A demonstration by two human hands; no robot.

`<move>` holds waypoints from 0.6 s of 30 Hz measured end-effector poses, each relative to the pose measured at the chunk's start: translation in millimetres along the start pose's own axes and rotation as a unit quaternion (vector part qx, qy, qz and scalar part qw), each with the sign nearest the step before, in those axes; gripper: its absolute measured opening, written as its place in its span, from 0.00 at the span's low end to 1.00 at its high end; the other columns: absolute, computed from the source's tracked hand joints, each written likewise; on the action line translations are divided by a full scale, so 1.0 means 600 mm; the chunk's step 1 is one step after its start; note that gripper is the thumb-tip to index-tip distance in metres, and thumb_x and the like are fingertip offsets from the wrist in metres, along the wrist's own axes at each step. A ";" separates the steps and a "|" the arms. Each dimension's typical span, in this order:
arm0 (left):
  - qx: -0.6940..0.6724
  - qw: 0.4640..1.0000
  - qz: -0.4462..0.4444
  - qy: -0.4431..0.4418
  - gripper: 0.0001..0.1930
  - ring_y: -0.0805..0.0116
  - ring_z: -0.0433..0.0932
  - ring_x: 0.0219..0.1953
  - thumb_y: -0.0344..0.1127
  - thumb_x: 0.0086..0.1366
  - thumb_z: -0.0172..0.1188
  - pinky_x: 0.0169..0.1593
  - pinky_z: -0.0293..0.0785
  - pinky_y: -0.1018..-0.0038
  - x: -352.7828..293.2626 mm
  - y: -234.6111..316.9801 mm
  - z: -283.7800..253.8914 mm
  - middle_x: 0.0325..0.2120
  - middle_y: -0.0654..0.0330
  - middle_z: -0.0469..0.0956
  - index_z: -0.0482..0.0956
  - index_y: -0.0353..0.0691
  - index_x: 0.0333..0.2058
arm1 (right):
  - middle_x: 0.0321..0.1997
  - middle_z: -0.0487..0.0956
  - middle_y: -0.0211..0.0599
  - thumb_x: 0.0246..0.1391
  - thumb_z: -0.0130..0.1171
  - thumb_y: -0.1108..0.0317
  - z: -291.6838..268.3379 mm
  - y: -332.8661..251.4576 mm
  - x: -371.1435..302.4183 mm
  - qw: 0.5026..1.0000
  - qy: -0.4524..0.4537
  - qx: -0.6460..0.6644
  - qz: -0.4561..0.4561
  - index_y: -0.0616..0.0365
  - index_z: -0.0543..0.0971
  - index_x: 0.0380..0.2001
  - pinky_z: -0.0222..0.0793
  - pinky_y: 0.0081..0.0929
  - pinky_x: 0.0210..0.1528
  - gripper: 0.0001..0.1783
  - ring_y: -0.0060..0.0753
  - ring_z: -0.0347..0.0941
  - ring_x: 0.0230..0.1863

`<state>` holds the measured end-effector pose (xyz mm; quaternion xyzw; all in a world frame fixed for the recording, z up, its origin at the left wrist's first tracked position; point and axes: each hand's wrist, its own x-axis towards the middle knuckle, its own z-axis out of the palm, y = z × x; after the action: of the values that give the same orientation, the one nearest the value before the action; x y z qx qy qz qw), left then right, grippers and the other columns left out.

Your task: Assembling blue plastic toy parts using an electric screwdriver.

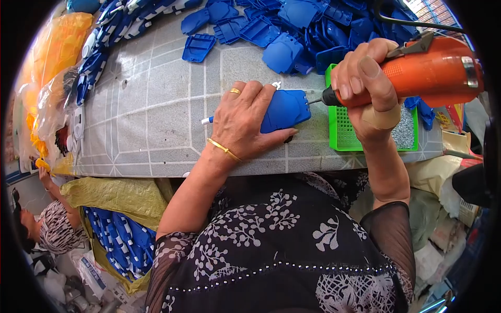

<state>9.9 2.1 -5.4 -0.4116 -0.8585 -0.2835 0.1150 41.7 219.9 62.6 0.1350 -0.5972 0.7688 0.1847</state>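
My left hand (241, 117) is closed over a blue plastic casing (286, 110), pressing it to the tabletop, with the thumb along its near edge. A short white-tipped piece (206, 120) sticks out to the left from beneath this hand. In my right hand (369, 83) is an orange electric screwdriver (428, 71), held sideways. Its thin bit reaches left to the notched right edge of the casing; whether a screw sits there is too small to tell. Below the right hand stands a bright green tray (334, 136) with a perforated grid and many small silver screws (404, 130).
Loose blue plastic shells (297, 31) are heaped along the far side of the grey table (151, 99). Blue-and-white assembled pieces (99, 52) line the far left, beside orange parts in clear plastic (57, 47). A yellow sack (112, 190) holds similar pieces; another person (55, 224) is nearby.
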 end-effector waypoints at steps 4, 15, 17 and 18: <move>0.006 1.000 0.006 -0.007 0.36 0.51 0.73 0.42 0.53 0.47 0.76 0.47 0.72 0.59 0.004 0.001 0.000 0.39 0.53 0.74 0.77 0.35 0.49 | 0.21 0.66 0.26 0.60 0.61 0.67 0.001 0.005 0.004 1.000 0.000 0.008 0.011 0.51 0.66 0.29 0.65 0.27 0.30 0.13 0.21 0.64 0.20; 0.002 1.000 -0.004 -0.022 0.34 0.48 0.75 0.45 0.51 0.47 0.75 0.49 0.73 0.56 -0.001 -0.003 -0.021 0.41 0.50 0.75 0.77 0.34 0.48 | 0.21 0.65 0.27 0.61 0.59 0.72 0.002 0.061 0.000 0.999 0.000 -0.002 -0.046 0.54 0.66 0.34 0.61 0.25 0.24 0.10 0.23 0.61 0.19; -0.035 0.999 0.021 0.018 0.34 0.46 0.75 0.48 0.52 0.47 0.75 0.51 0.72 0.55 -0.011 -0.008 -0.010 0.43 0.48 0.75 0.77 0.33 0.46 | 0.22 0.63 0.26 0.59 0.58 0.72 0.007 0.064 -0.005 0.994 -0.015 -0.025 -0.101 0.53 0.66 0.31 0.59 0.24 0.26 0.10 0.23 0.60 0.20; -0.051 0.998 0.015 0.032 0.32 0.46 0.75 0.49 0.53 0.47 0.75 0.53 0.72 0.56 -0.021 -0.009 -0.008 0.43 0.47 0.75 0.78 0.33 0.43 | 0.22 0.63 0.27 0.58 0.58 0.72 0.017 0.044 -0.009 1.000 0.004 0.018 -0.003 0.53 0.67 0.31 0.58 0.23 0.27 0.09 0.24 0.61 0.22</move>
<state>13.7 -11.5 -8.8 -0.4208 -0.8323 -0.3385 0.1253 34.8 203.6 40.1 0.1367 -0.5823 0.7793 0.1867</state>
